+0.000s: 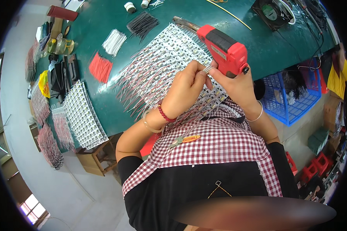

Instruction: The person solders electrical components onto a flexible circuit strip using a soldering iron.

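Note:
In front of me lies a sheet of small white circuit boards [175, 40], with many red and dark wires fanning off its left side. My left hand [184, 89] is over its near part, fingers pinched on thin pale wires [207, 69]. My right hand [238, 87] is wrapped round the lower end of a red-and-black handheld tool [224, 48], its thumb and fingertips close to the left hand's. The tool slants up and left over the boards; its exact kind is not clear. A brown stick-like piece [186, 24] lies by its far end.
Bundles of red wires [100, 67], white wires [114, 42] and black wires [142, 25] lie on the green table [173, 8]. More board sheets [85, 115] are at the left edge. A black fan [272, 13] stands far right, above a blue crate [287, 96].

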Tool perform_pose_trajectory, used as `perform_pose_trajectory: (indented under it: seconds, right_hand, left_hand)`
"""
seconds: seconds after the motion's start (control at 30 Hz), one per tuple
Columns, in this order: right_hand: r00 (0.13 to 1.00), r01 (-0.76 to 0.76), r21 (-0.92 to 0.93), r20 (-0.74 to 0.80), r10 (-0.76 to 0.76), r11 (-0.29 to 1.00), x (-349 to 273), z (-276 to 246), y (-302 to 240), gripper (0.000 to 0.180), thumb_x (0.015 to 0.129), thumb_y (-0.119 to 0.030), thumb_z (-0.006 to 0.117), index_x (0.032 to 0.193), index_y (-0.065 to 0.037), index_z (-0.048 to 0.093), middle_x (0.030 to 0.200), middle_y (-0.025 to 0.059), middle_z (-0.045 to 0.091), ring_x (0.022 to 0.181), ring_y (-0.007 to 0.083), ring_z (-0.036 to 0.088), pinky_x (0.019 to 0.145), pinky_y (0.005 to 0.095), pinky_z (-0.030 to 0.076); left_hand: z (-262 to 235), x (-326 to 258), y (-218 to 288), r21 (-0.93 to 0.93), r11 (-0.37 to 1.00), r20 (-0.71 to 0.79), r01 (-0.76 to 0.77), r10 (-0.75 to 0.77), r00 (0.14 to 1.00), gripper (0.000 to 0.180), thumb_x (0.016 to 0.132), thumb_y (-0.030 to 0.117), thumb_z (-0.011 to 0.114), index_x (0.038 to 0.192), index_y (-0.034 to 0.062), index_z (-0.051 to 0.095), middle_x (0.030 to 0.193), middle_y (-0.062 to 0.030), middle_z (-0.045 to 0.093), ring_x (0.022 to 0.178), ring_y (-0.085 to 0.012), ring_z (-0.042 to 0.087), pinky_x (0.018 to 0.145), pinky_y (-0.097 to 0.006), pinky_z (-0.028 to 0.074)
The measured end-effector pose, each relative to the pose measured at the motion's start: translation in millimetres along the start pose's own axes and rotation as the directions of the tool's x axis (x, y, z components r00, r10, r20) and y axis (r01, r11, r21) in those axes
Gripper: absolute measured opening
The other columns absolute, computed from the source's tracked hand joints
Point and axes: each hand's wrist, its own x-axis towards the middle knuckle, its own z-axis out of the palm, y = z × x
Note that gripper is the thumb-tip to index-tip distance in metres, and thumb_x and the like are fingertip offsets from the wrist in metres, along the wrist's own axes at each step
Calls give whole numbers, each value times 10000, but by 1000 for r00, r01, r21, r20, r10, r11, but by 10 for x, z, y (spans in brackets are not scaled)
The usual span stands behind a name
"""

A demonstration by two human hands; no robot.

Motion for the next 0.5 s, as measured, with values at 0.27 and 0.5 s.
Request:
perform_pose_trajectory:
  seconds: [0.27,0.5]
  right_hand:
    - [995,-102,272,32,97,957,55,-96,67,239,831,-129,710,1009,10,631,780,35,641,681,109,620,634,261,504]
    - [978,-204,447,129,162,871,140,-132,95,319,852,-137,709,1105,15,590,770,30,616,629,101,588,564,241,463]
  left_hand:
    - [-18,39,-56,94,996,-47,-1,6,999,125,973,82,472,920,-5,546,752,-46,672,631,-69,513,589,-231,445]
    - [35,55,4,49,999,-28,-3,4,1000,149,975,84,486,931,-16,587,747,-39,668,640,-59,528,588,-219,449]
